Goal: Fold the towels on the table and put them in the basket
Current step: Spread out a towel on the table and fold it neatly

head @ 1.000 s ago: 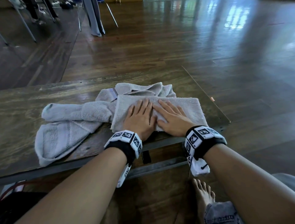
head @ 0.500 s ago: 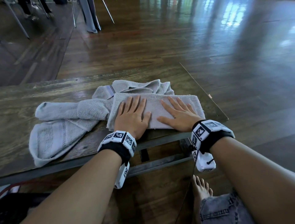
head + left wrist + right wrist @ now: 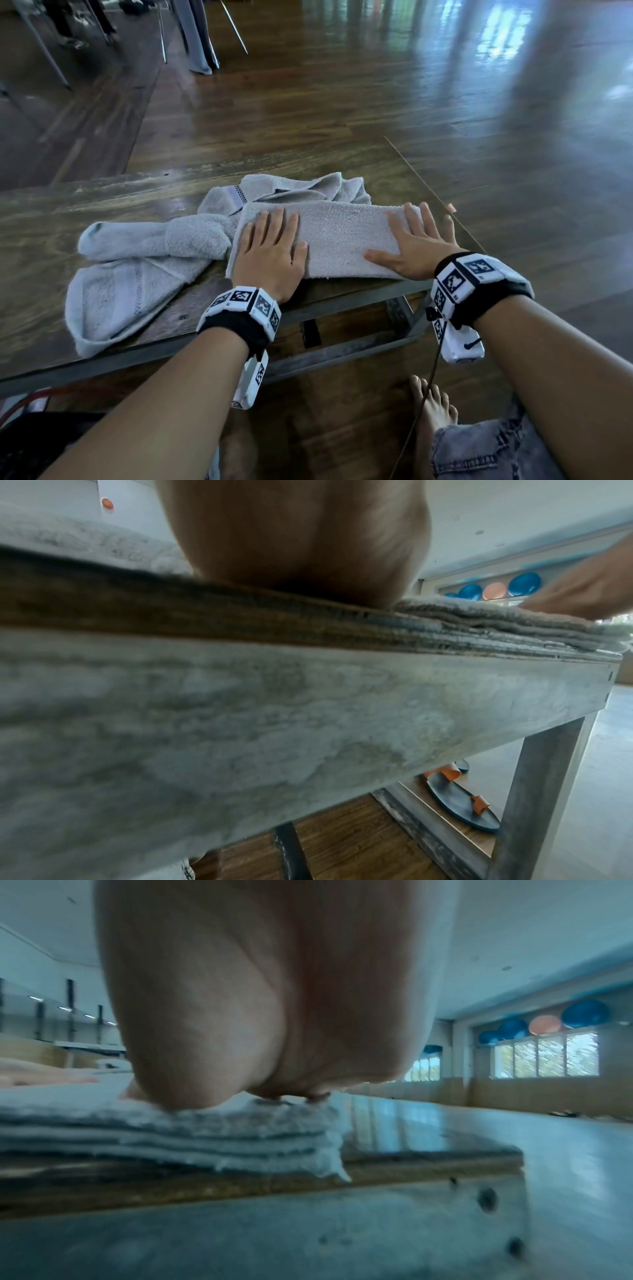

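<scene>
Terry-cloth folded towel [image 3: 339,236] lying at near right corner of wooden desk [image 3: 102,205], several layers thick. Left hand [image 3: 270,253] and right hand [image 3: 414,246] pressing flat on opposite ends, fingers [image 3: 274,219] straight, gripping nothing. Crumpled towels [image 3: 137,260] waiting alongside. Basket not showing. Fabric seeming soft, light, floppy; probably best pinching stacked edges at both ends.

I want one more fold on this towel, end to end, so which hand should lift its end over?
Probably the right hand: it lies flat at the folded towel's free end by the table corner, while the left hand borders the crumpled towels.
</scene>
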### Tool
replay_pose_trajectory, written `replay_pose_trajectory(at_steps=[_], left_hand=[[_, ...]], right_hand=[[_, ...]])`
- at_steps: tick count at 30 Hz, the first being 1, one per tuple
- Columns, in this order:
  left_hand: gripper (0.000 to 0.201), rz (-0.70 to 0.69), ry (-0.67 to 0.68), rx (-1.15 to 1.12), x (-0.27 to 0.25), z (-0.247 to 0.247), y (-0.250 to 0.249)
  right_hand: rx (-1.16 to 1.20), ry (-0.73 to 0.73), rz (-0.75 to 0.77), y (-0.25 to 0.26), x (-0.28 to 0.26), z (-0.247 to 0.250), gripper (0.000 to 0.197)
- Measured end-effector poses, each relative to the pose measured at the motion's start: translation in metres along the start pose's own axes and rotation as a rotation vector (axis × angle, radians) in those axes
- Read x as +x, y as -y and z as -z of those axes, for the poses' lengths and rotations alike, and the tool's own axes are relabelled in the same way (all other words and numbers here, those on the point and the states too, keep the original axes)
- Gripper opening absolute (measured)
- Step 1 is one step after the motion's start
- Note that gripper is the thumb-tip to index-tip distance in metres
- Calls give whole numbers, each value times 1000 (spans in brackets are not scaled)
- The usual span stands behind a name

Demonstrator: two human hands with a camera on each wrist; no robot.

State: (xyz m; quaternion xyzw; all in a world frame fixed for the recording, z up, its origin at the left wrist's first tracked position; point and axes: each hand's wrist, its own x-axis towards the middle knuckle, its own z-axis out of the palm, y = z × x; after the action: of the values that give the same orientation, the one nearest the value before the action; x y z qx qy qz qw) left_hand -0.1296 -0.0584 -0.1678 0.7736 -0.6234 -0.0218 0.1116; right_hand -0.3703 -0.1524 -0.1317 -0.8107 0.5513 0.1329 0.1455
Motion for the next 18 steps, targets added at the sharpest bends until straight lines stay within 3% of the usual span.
replay_pose_trajectory(at_steps=[4,7,13,18], left_hand=[[60,-4,-10,29,0,-1,-1],[60,2,-12,30,0,0,0],[67,147,-26,33,-4,2,5],[85,327,-151,-142,-10,8,10]], right_hand=[[-7,-212,196,32,1,-7,91],[45,-193,314,58,0,-28,76],[65,-187,298,60,7,-36,71],[61,-194,283,61,7,-38,71]])
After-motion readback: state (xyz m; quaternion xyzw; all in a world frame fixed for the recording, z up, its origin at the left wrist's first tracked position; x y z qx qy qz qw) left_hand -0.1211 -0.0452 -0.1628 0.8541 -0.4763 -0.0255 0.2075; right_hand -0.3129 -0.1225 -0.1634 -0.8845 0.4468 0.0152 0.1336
